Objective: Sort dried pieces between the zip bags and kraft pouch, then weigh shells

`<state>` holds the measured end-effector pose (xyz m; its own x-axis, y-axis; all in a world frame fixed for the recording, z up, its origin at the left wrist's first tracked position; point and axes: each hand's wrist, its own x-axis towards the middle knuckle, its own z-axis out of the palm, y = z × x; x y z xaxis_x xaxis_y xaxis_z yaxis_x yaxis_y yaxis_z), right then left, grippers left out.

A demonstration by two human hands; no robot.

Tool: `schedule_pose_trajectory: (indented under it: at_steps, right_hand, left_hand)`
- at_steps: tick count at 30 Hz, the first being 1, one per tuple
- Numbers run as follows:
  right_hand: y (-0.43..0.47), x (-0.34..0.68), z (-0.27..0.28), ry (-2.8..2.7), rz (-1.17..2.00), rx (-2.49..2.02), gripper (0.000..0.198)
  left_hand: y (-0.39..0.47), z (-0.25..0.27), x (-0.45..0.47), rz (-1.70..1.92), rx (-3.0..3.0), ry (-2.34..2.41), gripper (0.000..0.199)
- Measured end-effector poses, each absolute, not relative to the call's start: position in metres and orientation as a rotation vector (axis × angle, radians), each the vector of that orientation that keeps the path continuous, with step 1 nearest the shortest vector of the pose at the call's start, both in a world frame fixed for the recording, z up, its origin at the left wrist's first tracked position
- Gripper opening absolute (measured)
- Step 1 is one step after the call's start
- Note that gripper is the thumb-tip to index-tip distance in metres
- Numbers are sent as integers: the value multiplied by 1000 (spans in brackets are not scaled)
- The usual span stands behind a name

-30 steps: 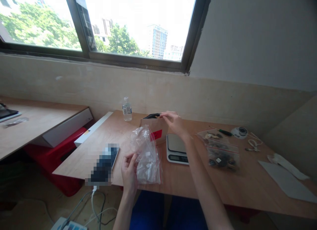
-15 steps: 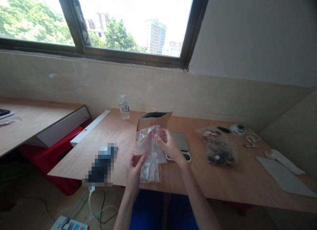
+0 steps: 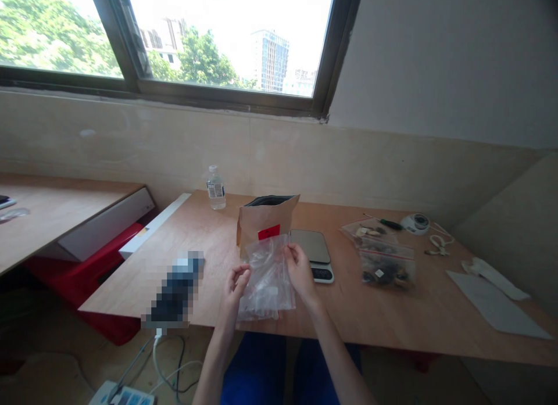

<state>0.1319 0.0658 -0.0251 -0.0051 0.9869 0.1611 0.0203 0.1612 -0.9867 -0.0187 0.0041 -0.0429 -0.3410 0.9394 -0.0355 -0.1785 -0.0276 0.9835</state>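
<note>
A clear plastic zip bag (image 3: 270, 271) hangs between my hands at the front of the table, its top edge up. My right hand (image 3: 300, 271) pinches the bag's upper right edge. At the bag's left edge, the thumb and fingertips of my left hand (image 3: 236, 282) are curled together on the plastic. Under the bag, more clear plastic with a red strip lies near the table edge. Just behind stands a brown paper pouch (image 3: 253, 226) with a dark open top and a red label. A kitchen scale (image 3: 316, 248) sits to the right, its pan bare.
A pixelated phone-like object (image 3: 176, 291) with a white cable lies on the left. A water bottle (image 3: 216, 189) stands at the back. To the right are filled zip bags (image 3: 387, 268), a screwdriver (image 3: 391, 224), a white dome camera (image 3: 415, 223) and white sheets (image 3: 492, 303).
My right hand has moved down to the bag's right edge, and the bag is lower and spread wider. The pouch's red label now shows. The view has shifted slightly.
</note>
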Motion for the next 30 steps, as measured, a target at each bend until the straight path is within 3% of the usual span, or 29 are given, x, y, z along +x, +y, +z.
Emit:
schedule_pose_trajectory:
  at_steps: [7,12,15,19,23,27,30]
  right_hand:
    - [57,168,-39,-1671,1067,-1069,26]
    - [101,285,-39,-1758,178,-1511,29]
    - [118,352,-46,-1770,-231,-2007,35]
    - [117,394,-54,-1773,-230,-2201,33]
    - [112,403,-45,-1810,-190,-2276,24]
    - [103,406,-21,-1826,-84,-2287,14]
    - [86,396,-1,-1799,187,-2057,14]
  left_hand:
    - [3,-40,-30,1370,1032,1456,43]
    - [10,-58,-46,1266,1200,1623,48]
    - [15,-62,-47,1390,1357,1855,52]
    - [14,-47,-34,1567,1691,1962,46]
    - [7,-40,-20,1207,1936,1661,25]
    - [7,-58,-9,763,1987,1639,33]
    - [13,-69,-7,596,2004,1618,44]
